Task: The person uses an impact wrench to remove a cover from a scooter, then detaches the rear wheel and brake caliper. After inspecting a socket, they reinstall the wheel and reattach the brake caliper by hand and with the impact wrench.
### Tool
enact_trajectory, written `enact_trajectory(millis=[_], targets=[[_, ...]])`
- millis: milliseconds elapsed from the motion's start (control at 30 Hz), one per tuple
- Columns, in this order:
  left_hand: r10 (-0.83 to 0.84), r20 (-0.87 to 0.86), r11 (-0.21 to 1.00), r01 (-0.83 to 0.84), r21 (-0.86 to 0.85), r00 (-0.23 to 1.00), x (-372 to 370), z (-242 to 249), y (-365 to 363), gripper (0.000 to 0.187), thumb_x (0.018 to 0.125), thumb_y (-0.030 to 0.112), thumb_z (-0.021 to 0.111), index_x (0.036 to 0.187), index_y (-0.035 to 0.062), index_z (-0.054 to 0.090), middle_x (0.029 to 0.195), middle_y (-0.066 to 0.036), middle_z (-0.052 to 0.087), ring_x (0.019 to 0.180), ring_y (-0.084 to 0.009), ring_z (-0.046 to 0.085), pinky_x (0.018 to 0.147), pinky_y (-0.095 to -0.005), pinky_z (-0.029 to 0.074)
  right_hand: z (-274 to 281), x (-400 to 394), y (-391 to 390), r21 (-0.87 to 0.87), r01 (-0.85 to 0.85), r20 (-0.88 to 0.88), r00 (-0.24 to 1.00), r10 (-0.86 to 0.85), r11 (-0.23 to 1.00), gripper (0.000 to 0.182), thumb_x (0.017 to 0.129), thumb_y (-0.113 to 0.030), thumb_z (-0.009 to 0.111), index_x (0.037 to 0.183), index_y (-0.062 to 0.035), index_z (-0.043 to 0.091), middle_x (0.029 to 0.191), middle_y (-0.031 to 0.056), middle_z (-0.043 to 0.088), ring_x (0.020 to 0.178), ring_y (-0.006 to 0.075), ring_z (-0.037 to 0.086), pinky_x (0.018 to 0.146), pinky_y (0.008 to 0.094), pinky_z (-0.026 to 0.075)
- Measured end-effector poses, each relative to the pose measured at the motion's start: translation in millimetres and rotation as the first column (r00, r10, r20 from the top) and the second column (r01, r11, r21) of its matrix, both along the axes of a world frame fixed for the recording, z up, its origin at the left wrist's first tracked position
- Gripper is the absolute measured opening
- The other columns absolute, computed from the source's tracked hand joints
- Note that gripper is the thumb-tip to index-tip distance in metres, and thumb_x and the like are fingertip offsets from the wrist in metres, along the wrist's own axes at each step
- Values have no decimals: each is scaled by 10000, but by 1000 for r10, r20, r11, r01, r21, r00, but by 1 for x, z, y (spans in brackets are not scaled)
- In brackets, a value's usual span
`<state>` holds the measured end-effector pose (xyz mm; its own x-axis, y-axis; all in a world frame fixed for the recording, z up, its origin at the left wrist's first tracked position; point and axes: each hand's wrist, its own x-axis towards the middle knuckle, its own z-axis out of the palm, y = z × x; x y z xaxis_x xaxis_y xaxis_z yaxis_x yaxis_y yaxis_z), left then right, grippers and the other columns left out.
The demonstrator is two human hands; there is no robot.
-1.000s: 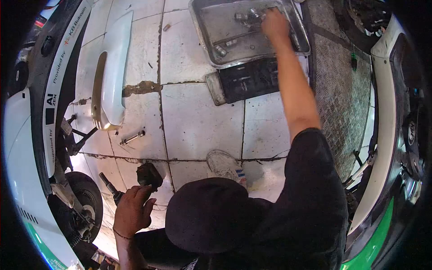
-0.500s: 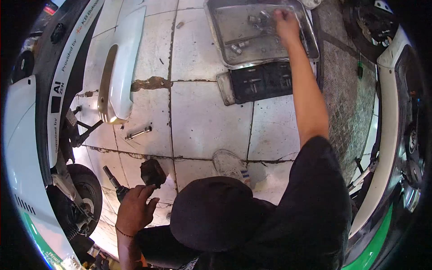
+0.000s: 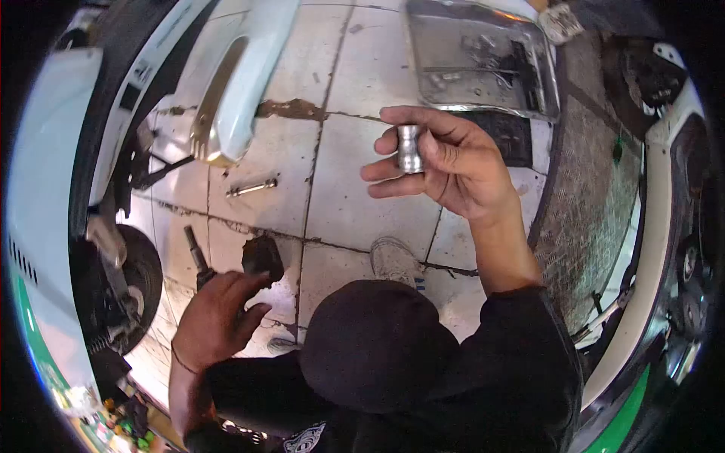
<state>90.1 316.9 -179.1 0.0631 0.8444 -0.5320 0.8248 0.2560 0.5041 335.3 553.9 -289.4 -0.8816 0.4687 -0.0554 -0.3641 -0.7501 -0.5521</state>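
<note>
Raised over the floor in the middle, my right hand [image 3: 472, 170] grips a silver metal socket [image 3: 410, 149] with a narrowed waist, pinched between thumb and fingers. The other fingers are spread out beside it. At lower left, my left hand [image 3: 215, 321] is closed over the handle of a black cordless impact wrench [image 3: 202, 270]. The wrench's long dark socket points up and away, and its black battery block [image 3: 262, 257] shows beyond my fingertips. Most of the handle is hidden under my hand.
A metal tray [image 3: 483, 108] of loose sockets and tools lies ahead, with a black tool case [image 3: 513, 140] near it. A metal socket bar [image 3: 251, 187] and white body panel [image 3: 249, 98] lie on the tiles. Scooters [image 3: 49, 189] flank both sides.
My right hand has come back from the tray towards me and now holds up a socket. My left hand stays on the impact wrench. The view has shifted.
</note>
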Motion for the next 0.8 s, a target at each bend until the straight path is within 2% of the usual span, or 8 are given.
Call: enact_trajectory(millis=[67, 167, 267, 367, 467, 633, 733, 800], targets=[[191, 290, 978, -208, 32, 938, 0, 1, -1, 479, 887, 194, 664, 1302, 22, 500, 1152, -180, 613, 988, -311, 627, 853, -399, 506, 8, -28, -22, -13, -78, -81, 994, 76, 997, 380, 972, -141, 535, 1309, 32, 504, 1172, 189, 626, 1134, 363, 606, 946, 486, 519], [397, 834, 726, -687, -30, 383, 19, -14, -1, 549, 971, 286, 575, 1401, 8, 376, 1130, -144, 596, 956, -238, 629, 832, -378, 520, 28, -73, -71, 518, -76, 128, 992, 11, 852, 358, 952, -160, 596, 1283, -25, 569, 1218, 147, 630, 1183, 219, 572, 1007, 365, 453], [596, 803, 552, -718, -423, -16, 19, -11, -15, 489, 999, 342, 509, 1335, -5, 438, 1001, -122, 586, 798, -212, 626, 703, -342, 528, 36, -106, -99, 740, -100, 163, 986, -33, 665, 317, 940, -130, 609, 1253, -79, 611, 1254, 112, 624, 1126, 185, 591, 971, 325, 462], [629, 772, 496, -719, -486, -88, -21, 4, -61, 464, 1020, 395, 435, 1260, 2, 490, 871, -80, 543, 649, -169, 568, 563, -306, 476, 0, -154, -84, 473, 137, 171, 955, -243, 870, 261, 939, -168, 616, 1168, -43, 636, 1203, 94, 645, 991, 156, 619, 835, 299, 508], [655, 752, 245, -920, -307, -77, -46, 25, -114, 534, 1004, 444, 420, 1311, 8, 439, 799, -15, 461, 562, -123, 480, 503, -254, 373, -108, -199, -77, 964, -253, 254, 758, -601, 88, 275, 848, -199, 696, 1059, -24, 670, 1003, 151, 657, 882, 279, 629, 816, 392, 514], [631, 770, 61, -984, -169, -94, -74, 32, -197, 500, 998, 268, 483, 1356, -70, 398, 1007, -138, 600, 722, -202, 635, 612, -304, 503, -188, -235, -145, 821, -358, 144, 883, -446, -444, 327, 829, -240, 706, 1090, -51, 648, 1018, 158, 609, 969, 343, 563, 870, 456, 442], [667, 745, 145, -975, -168, -29, -81, 23, -239, 507, 1006, 264, 480, 1373, -73, 390, 1081, -177, 636, 823, -222, 685, 703, -308, 552, -238, -246, -145, 786, -363, 158, 901, -405, -500, 185, 827, -147, 627, 982, -51, 654, 983, 152, 611, 963, 357, 563, 816, 466, 446], [632, 774, 147, -972, -184, -51, -78, 19, -256, 535, 1000, 284, 492, 1380, -75, 381, 1124, -183, 626, 858, -234, 679, 727, -318, 549, -247, -228, -137, 931, -357, 267, 815, -513, -82, 128, 827, -111, 605, 835, -2, 673, 794, 156, 637, 839, 324, 613, 738, 441, 467]])
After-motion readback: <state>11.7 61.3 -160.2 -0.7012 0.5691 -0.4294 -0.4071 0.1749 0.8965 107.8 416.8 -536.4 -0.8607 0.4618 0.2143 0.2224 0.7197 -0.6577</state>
